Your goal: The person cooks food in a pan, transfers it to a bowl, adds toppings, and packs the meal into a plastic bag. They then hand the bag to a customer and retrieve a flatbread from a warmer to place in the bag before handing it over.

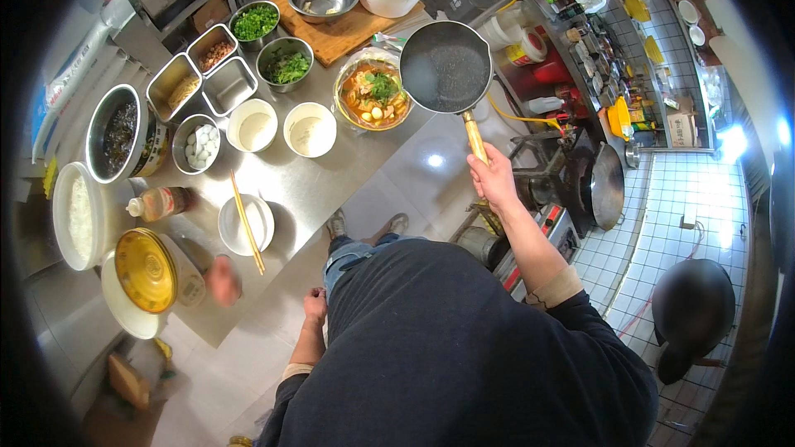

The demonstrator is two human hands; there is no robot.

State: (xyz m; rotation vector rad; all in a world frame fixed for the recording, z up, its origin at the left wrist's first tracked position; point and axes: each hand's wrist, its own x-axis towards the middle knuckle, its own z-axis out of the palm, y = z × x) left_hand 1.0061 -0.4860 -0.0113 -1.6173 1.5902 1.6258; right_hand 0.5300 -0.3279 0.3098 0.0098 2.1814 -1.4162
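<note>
My right hand (492, 177) grips the wooden handle of a small dark-coated pan (445, 68). Tilted, the pan shows its inside, with small droplets or specks and no food. Its rim overlaps the right edge of a bowl (371, 128) lined with clear plastic; whether they touch, I cannot tell. Noodle soup (372, 96) fills that bowl, with green herbs and small pale eggs on top. Beside my left thigh hangs my left hand (315, 304), its fingers curled and nothing visible in them.
On the steel table (329, 189) are chopsticks (246, 220) across a white bowl (264, 223), a sauce bottle (163, 203), stacked yellow bowls (141, 270), two pale tubs (310, 130) and greens (287, 68). A wooden board (318, 43) lies behind. To my right are a wok (607, 189) and a stove (546, 242).
</note>
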